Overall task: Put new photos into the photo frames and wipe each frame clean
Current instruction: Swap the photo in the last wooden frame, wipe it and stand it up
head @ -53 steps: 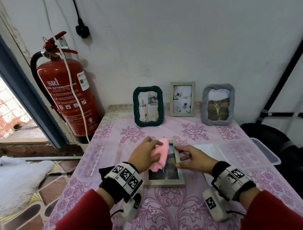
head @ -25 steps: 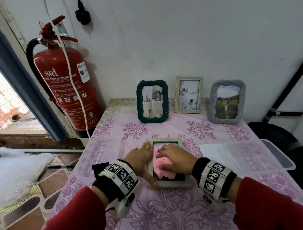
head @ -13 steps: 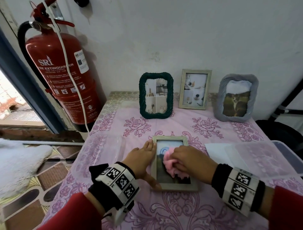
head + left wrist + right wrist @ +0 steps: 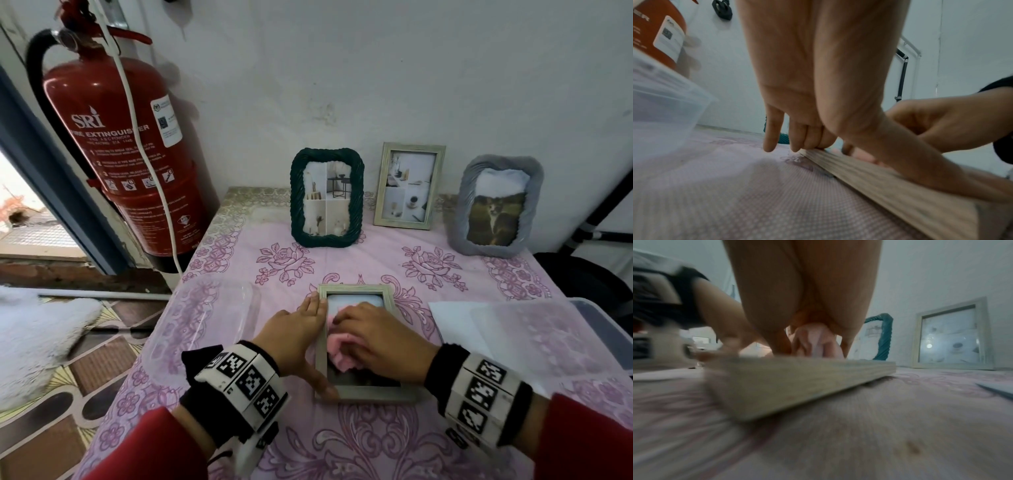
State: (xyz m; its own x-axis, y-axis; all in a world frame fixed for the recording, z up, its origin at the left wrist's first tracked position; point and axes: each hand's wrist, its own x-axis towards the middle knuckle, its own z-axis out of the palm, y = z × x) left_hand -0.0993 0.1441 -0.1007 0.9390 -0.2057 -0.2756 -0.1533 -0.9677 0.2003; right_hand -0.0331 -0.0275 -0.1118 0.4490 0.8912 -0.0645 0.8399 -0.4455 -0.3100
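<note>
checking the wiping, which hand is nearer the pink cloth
Right. The right hand presses on the pink cloth over the flat frame; the left hand rests beside it on the frame's left edge.

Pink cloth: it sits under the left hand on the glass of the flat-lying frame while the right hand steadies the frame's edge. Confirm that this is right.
Not right: the hands are swapped. In the head view the right hand presses the pink cloth on the glass of the flat-lying frame, while the left hand steadies the frame's edge.

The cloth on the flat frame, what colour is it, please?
Pink cloth, clearest in the head view.
</note>
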